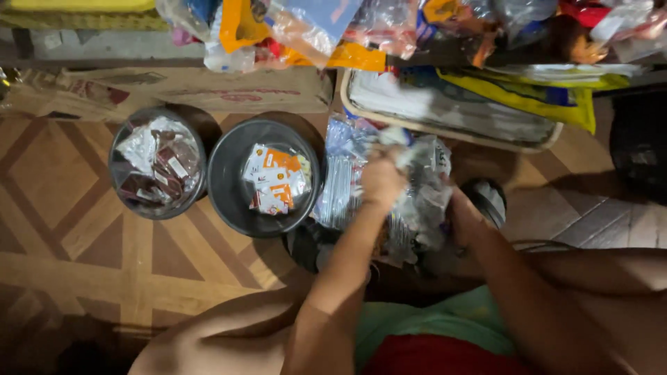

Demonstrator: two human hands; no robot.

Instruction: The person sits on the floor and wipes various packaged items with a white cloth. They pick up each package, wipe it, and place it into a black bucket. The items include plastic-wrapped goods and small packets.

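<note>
Here both hands' fingers, left (381, 182) and right (460, 208), clutch crinkly clear plastic packets (424, 187) beside round bowls (229, 180).

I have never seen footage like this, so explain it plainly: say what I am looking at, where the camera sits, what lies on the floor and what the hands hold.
There is one picture, taken from a camera worn on a person's head and looking down past their knees at a patterned wooden floor. No machine is involved, only two bare hands. The left hand grips a crumpled bundle of clear plastic packets. The right hand is hidden behind that bundle, so its grip cannot be judged. To the left stand two round dark bowls: one holds silvery and brown sachets, the other holds white and orange sachets. Above lie a flat cardboard box and hanging packaged goods.
</note>
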